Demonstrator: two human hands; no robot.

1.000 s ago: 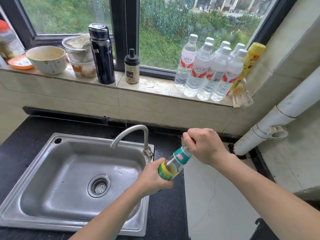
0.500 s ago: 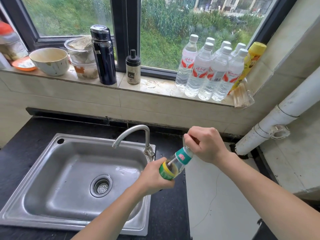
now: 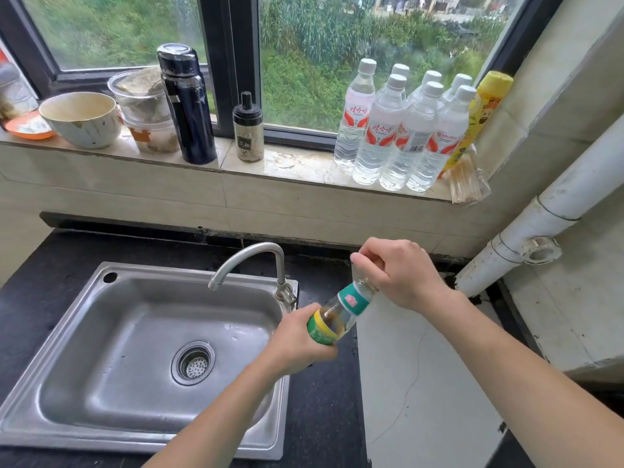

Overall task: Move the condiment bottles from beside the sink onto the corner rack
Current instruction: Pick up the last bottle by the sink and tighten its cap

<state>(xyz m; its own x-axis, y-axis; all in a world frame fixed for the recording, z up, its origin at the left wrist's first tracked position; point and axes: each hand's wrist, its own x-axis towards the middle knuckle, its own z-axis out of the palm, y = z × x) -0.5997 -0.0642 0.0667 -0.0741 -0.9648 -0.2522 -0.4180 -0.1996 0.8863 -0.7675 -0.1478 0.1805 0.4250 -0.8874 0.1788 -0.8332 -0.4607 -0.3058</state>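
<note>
The sink fills the lower left of the frame, and just right of its rim, at centre, the bottle is held tilted in the air over the black counter — neck toward the upper right, base toward the lower left. No corner rack can be seen in the frame, so the bottle is judged to be far from its place.

The main risk is judged to be a spill: the bottle is slanted with brownish liquid inside, and if the cap is loosened or comes off under the right hand, liquid could run onto the counter or into the sink. A slip is also possible, since the base is gripped low and the glass-like body may be wet; whether it is wet cannot be told.

The left hand is wrapped round the lower, yellow-green labelled part, fingers closed tight on it. The right hand is bunched over the top, fingers curled together on the cap — the cap itself is hidden, so whether it is on cannot be told.
</note>
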